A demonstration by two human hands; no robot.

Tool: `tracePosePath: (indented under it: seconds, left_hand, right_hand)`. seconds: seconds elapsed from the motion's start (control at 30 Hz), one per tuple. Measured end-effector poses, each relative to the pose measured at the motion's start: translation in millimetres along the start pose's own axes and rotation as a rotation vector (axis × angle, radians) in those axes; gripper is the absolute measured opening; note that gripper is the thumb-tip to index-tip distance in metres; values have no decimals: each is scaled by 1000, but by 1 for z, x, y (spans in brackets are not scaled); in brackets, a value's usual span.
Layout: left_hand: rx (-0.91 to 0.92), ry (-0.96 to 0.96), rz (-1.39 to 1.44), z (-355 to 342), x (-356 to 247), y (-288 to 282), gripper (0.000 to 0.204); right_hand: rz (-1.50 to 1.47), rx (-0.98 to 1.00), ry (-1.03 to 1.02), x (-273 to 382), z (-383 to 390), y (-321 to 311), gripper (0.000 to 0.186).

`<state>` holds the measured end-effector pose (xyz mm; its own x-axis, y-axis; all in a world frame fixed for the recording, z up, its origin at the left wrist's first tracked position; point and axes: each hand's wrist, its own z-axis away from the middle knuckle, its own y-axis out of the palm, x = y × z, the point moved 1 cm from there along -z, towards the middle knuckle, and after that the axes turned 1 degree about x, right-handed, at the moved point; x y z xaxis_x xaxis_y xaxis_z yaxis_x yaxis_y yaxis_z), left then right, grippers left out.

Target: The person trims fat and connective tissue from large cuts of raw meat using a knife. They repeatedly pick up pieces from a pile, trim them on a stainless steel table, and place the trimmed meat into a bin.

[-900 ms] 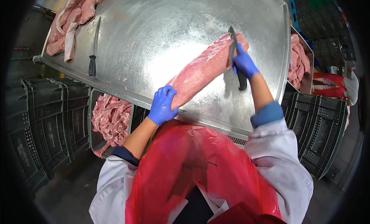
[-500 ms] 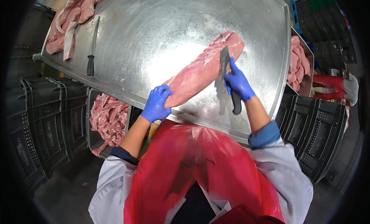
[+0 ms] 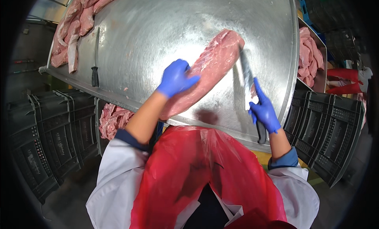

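A long pink pork loin lies slantwise on the steel table, its near end at the front edge. Over its left side is my left hand, in a blue glove, thumb spread away from the fingers and slightly blurred. Whether it presses on the meat or hovers just above, I cannot tell. My right hand, gloved in blue too, is closed round a knife with a black handle. The blade points away from me, its tip beside the loin's far right edge, and it is smeared by motion.
The steel table has a raised rim. At its left lie more meat pieces and a sharpening steel. Trimmings fill a crate below left; a bin at right holds cut meat. Dark crates flank me; another person stands at far right.
My left hand has moved from the loin's near end up along its left side. The knife has come off the top of the loin, with my right hand drawing right and nearer.
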<state>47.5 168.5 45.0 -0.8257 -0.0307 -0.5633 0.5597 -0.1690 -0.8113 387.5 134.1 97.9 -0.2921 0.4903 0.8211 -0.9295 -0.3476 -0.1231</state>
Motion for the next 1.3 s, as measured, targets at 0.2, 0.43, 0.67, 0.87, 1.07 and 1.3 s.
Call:
tracePosePath:
  seconds: [0.2, 0.43, 0.67, 0.87, 1.07, 1.3]
  left_hand:
    - [109, -130, 31, -143, -32, 41, 41]
    - [76, -118, 280, -168, 13, 42, 24]
    - [114, -170, 336, -161, 6, 26, 21]
    - [213, -48, 396, -175, -17, 0, 23]
    - [174, 36, 668, -146, -4, -19, 22]
    - [171, 46, 875, -94, -10, -75, 28]
  right_hand:
    - [-74, -143, -229, -19, -83, -6, 85]
    - [35, 0, -167, 40, -178, 53, 81]
    - [410, 406, 32, 47, -99, 49, 87]
    - [326, 317, 8, 46, -143, 69, 84]
    - [451, 453, 62, 40, -73, 63, 83]
    - [235, 500, 121, 0, -24, 67, 84]
